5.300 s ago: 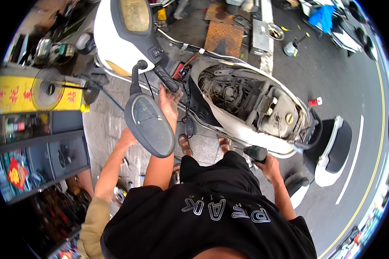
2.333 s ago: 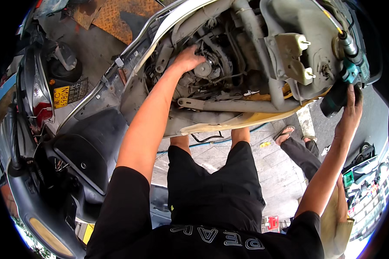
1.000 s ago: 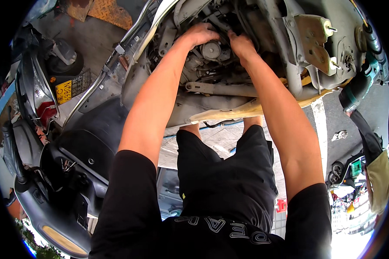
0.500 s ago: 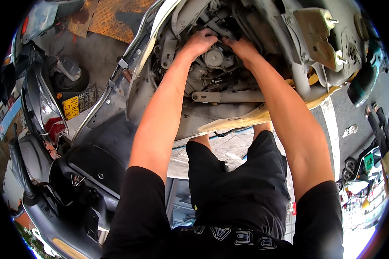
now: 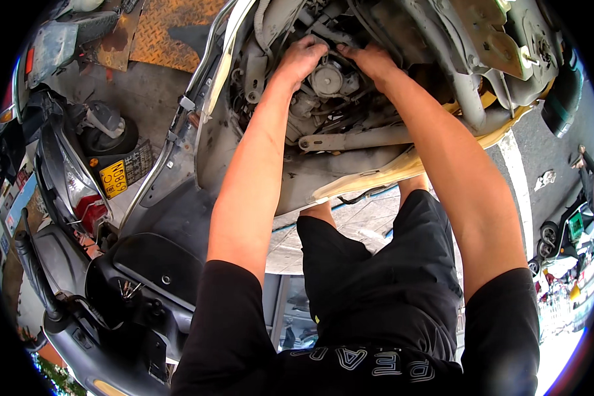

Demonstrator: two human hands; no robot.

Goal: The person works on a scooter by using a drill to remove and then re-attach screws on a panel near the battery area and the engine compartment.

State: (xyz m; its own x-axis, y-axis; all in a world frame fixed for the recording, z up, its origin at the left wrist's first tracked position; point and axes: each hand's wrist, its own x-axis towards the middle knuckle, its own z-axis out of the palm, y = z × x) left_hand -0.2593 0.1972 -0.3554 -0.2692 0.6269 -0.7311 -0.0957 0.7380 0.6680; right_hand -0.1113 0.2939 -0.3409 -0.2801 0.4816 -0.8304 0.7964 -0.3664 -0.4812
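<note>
Both my arms reach into the open engine bay [image 5: 231,155] of a scooter body. My left hand [image 5: 301,61] is closed beside a round, dusty metal cap [image 5: 327,80], its fingertips curled at the end of a grey hose [image 5: 329,32]. On the other side of the cap, my right hand [image 5: 372,63] has its thumb stretched toward the left hand and its fingers bent down out of sight. What either hand grips is hidden among the dark engine parts. A flat metal bar [image 5: 353,138] crosses the bay below the hands.
Thick grey frame tubes [image 5: 472,105] rise at the right of the bay. The black scooter seat and handlebar area [image 5: 155,264] lies at the lower left. Another scooter [image 5: 79,178] with a yellow plate stands farther left, near a rusty orange metal sheet [image 5: 171,36].
The view has shifted a little, so the scooter sits slightly differently in the picture. My hands stay around the round cap, the left a touch farther from it and the right thumb more stretched.
</note>
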